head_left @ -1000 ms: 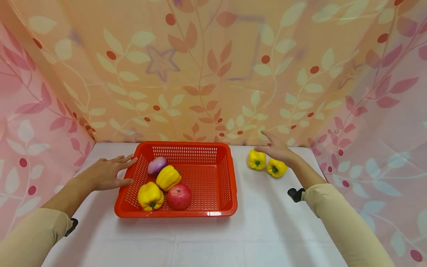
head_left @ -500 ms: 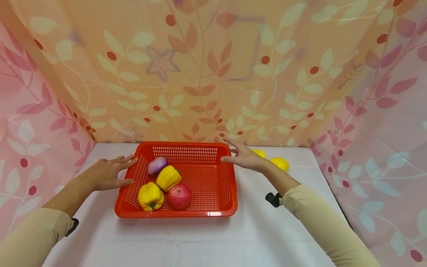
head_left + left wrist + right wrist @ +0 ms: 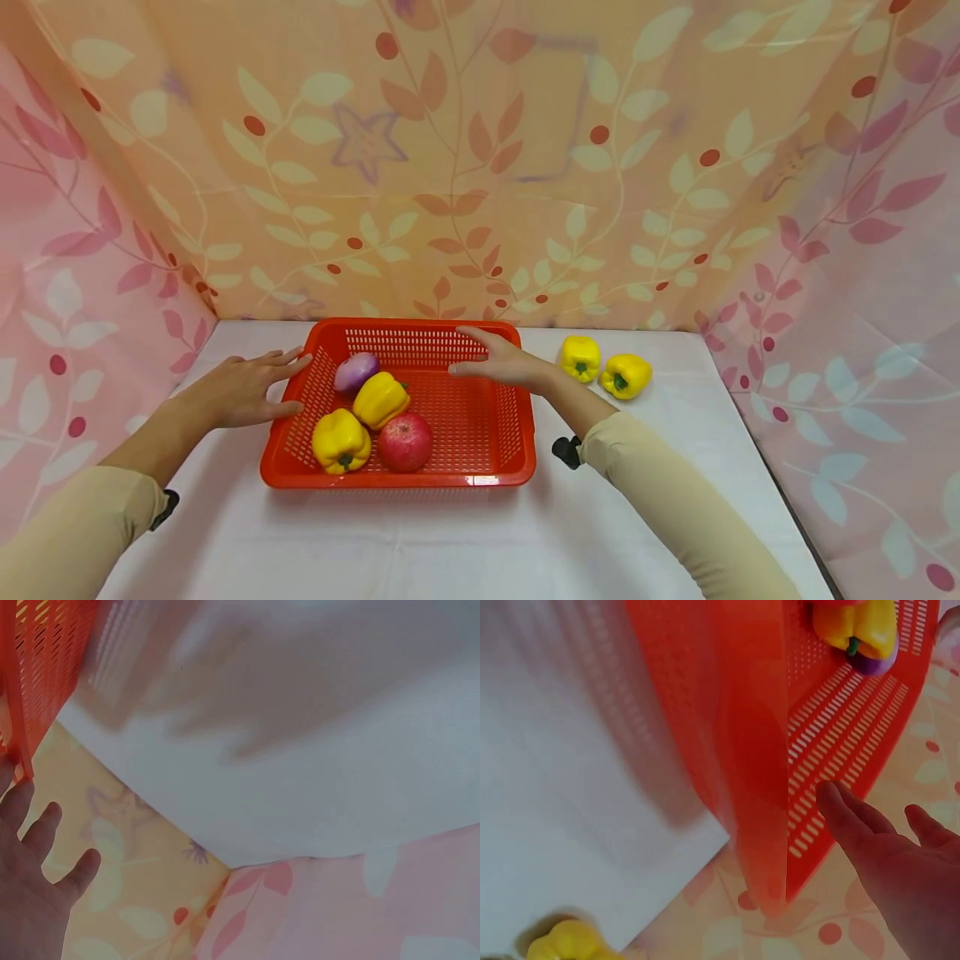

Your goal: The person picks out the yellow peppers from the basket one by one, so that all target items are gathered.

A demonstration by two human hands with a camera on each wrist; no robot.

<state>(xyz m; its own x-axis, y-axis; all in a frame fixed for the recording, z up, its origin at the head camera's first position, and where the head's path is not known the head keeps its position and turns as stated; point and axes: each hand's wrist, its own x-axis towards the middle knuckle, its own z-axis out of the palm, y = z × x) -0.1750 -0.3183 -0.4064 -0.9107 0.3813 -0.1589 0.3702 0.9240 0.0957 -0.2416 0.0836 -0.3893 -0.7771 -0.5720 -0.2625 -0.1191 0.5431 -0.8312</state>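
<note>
1. Your left hand [image 3: 243, 392] is spread, thumb apart from the fingers, with fingertips at the left rim of the red plastic basket [image 3: 397, 481] (your left wrist view shows them meeting that rim).
2. Your right hand [image 3: 506, 361] is spread, thumb parted from the fingers, reaching over the basket's right rim with its fingertips above the right half.
3. Just right of your left fingertips, inside the basket, lies a purple onion [image 3: 356, 372], with a yellow bell pepper [image 3: 381, 401] beside it.
4. Right of your left thumb and closer to you sits a second bell pepper [image 3: 341, 442]; a pomegranate [image 3: 405, 442] lies beside it, left of your right hand and closer to you.
5. Outside the basket, just past your right wrist, two more yellow bell peppers [image 3: 580, 359] rest side by side.
6. White tablecloth [image 3: 450, 542] spreads beneath your hands; an orange leaf-print curtain [image 3: 450, 167] hangs beyond them.
</note>
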